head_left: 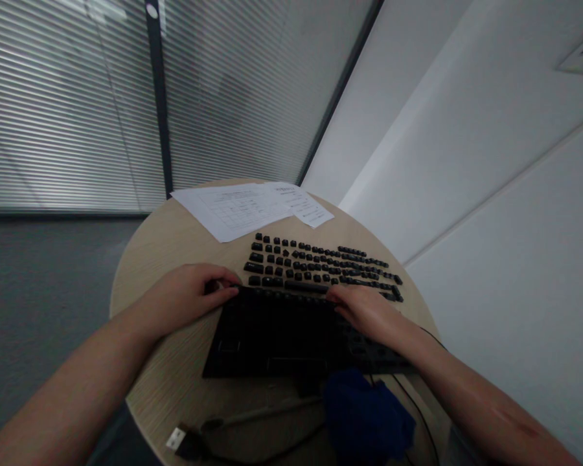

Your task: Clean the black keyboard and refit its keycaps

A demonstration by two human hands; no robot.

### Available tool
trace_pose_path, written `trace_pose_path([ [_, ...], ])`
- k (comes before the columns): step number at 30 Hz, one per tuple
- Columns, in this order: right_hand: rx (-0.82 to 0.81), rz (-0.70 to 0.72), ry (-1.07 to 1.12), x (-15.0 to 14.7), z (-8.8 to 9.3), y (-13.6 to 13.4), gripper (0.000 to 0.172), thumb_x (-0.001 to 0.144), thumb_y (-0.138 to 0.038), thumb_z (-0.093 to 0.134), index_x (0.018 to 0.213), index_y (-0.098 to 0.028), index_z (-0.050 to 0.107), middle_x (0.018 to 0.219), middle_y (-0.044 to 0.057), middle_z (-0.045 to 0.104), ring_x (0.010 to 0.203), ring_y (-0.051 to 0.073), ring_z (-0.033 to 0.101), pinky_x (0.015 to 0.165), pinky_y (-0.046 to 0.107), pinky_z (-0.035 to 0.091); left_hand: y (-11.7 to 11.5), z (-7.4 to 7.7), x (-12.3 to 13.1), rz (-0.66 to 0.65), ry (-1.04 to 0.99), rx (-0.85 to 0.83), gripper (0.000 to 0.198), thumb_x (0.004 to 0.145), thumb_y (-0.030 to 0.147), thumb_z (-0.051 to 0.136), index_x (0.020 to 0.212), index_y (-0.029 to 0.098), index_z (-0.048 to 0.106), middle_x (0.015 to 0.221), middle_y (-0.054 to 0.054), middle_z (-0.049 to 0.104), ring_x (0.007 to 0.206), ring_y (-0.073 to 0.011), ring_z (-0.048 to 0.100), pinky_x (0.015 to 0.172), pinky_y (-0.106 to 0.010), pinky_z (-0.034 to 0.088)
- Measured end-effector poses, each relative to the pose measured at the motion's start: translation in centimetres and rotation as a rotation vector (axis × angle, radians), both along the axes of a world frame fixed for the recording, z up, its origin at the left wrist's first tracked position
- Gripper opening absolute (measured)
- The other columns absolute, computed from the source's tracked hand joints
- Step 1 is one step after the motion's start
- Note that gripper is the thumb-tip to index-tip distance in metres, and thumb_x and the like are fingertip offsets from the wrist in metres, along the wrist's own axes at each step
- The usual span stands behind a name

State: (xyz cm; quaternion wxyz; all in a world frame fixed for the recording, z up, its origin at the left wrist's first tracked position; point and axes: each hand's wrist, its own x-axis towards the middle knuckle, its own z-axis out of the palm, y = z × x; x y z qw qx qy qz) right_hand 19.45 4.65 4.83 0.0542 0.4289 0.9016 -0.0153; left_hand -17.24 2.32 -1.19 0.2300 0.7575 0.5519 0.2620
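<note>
Blinds (63, 129) hang beyond the round desk (146, 259). Left hand (199, 291) and right hand (366, 312) both pinch the black keyboard (282, 333) along its far edge; loose keycaps (256, 257) lie just past them.

- And here's the black rectangular plastic keyboard (272, 333), dark, smooth-looking, mostly matt.
- Small black blocky plastic keycaps (298, 276) now, faint sheen on their tops.
- Round pale-tan wood-look tabletop (146, 259), fine-grained, low in shine.
- White printed paper sheets (243, 210), thin and matt.
- Crumpled blue cloth (369, 421), soft, lustreless!
- Rectangular silver metal USB plug (175, 439), bright and smooth.
</note>
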Motion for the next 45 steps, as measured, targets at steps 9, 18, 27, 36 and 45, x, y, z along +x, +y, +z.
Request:
trace_pose_path([
  [9,0.021,-0.035,0.171,2.0,2.4,3.6,0.013,0.089,-0.019,0.064,0.101,-0.023,0.068,0.093,0.002,0.074,0.083,0.018,0.067,0.074,0.028,0.045,-0.2,0.2,0.0,0.0,-0.025,0.014,0.033,0.087,0.049,0.058,0.101,0.026,0.078,0.084,-0.005,0.077,0.076,-0.0236,0.07,0.071,-0.035,0.049],
  [18,0.237,-0.315,-0.051,3.7,1.6,16.6,0.021,0.085,-0.013,0.061,0.102,-0.019,0.073,0.106,0.009,0.076,0.098,0.022,0.066,0.08,0.028,0.043,-0.3,0.3,0.1,0.005,-0.004,0.003,0.035,0.088,0.051,0.057,0.101,0.026,0.077,0.085,-0.004,0.077,0.076,-0.0217,0.069,0.072,-0.032,0.048],
  [27,0.188,-0.307,-0.111,3.5,-1.4,20.1,0.019,0.083,-0.017,0.067,0.1,-0.019,0.074,0.105,0.01,0.076,0.097,0.023,0.065,0.082,0.028,0.043,-0.5,0.6,0.2,0.003,0.014,-0.001,0.031,0.087,0.047,0.057,0.099,0.027,0.077,0.081,-0.001,0.076,0.072,-0.0192,0.067,0.067,-0.03,0.044],
  [36,0.196,-0.304,-0.067,2.5,-1.5,20.3,0.019,0.08,-0.011,0.064,0.097,-0.018,0.072,0.102,0.01,0.076,0.095,0.023,0.067,0.08,0.029,0.045,-0.3,0.3,0.1,-0.001,-0.001,0.005,0.03,0.086,0.047,0.058,0.098,0.027,0.078,0.081,-0.001,0.076,0.072,-0.0189,0.066,0.067,-0.029,0.044],
  [45,0.06,-0.13,0.371,1.9,2.3,9.7,0.018,0.085,-0.02,0.061,0.102,-0.02,0.065,0.084,0.003,0.072,0.075,0.019,0.066,0.072,0.03,0.05,0.0,-0.1,0.1,0.0,-0.003,0.023,0.032,0.085,0.05,0.059,0.099,0.029,0.078,0.082,-0.002,0.077,0.072,-0.0211,0.068,0.066,-0.031,0.047],
])
